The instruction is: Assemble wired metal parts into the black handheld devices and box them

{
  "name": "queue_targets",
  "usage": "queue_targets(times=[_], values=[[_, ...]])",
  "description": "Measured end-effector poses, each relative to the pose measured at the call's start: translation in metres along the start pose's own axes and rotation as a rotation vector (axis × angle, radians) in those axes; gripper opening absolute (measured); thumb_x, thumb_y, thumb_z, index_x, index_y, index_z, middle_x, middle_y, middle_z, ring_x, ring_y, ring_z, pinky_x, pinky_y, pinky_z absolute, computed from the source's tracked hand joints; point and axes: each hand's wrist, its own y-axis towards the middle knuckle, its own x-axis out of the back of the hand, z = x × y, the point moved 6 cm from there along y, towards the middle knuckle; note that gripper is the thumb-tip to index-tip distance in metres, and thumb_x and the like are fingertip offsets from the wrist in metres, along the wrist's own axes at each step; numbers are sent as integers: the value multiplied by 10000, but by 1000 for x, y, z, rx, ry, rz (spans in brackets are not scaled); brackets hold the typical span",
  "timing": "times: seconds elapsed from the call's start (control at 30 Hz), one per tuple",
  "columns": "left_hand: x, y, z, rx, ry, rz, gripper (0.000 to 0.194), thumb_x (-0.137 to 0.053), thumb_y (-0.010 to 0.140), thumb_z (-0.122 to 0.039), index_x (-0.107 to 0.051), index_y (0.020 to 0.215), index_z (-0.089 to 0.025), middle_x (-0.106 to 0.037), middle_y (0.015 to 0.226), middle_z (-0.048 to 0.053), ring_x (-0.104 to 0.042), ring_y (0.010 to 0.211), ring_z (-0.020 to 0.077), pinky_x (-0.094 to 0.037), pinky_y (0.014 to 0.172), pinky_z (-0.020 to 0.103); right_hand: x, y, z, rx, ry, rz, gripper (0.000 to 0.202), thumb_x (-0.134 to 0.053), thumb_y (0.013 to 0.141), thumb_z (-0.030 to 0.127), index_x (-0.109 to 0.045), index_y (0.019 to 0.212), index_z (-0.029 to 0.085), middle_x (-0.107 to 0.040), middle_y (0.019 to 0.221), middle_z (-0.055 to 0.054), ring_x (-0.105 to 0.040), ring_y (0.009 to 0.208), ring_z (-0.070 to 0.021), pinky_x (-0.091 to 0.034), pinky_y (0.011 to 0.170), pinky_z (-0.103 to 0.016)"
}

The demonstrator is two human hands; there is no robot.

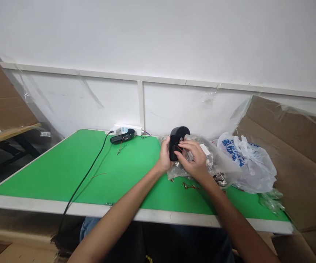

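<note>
Black housing (175, 137): held above the bench (136, 179), toward its back edge. Left hand (165, 155): fingers wrapped around the housing's left side. Right hand (196, 159): thumb and fingertips close together at the red wire (180, 147); grip on it cannot be confirmed. Clear plastic bag (223, 159) limits room rightward. Leftward, green surface extends to the black cord (85, 177), which crosses the front edge.

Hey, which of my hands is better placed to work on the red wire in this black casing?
Probably your right hand: its fingers are at the casing's open side, by the red wire. Your left hand holds the casing from the side, so it seems better suited to steadying.
</note>
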Motion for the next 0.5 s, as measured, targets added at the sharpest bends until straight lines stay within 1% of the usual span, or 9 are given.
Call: queue_targets(times=[0.1,0.23,0.37,0.5], values=[[-3,0,-3,-62,15,36,530,-636,794,-724,-747,889,-215,-785,1004,89,-689,1236,320,-621,989,429,3,1,8,87,-42,-25,236,-732,952,151,-691,1162,248,-752,1067,-83,-732,1033,-234,-625,943,-448],[-5,1,-2,-78,31,64,512,-634,808,-718,-761,862,-225,-794,1023,84,-679,1268,319,-610,1038,446,4,2,9,146,-123,-4,209,-679,969,112,-696,1131,243,-764,1033,-77,-735,994,-229,-625,928,-438],[-4,1,-2,-92,43,11,466,-601,859,-663,-758,904,-226,-790,1029,76,-674,1278,295,-598,1070,434,2,3,7,168,-191,65,178,-624,995,112,-693,1103,236,-769,1039,-79,-724,984,-230,-608,916,-441],[-1,0,2,-69,-17,-70,387,-551,927,-557,-739,876,-222,-773,913,62,-696,1232,266,-602,1054,393,-1,2,4,161,-200,121,167,-584,1010,108,-679,1093,218,-756,1046,-99,-703,1001,-237,-595,909,-442]])
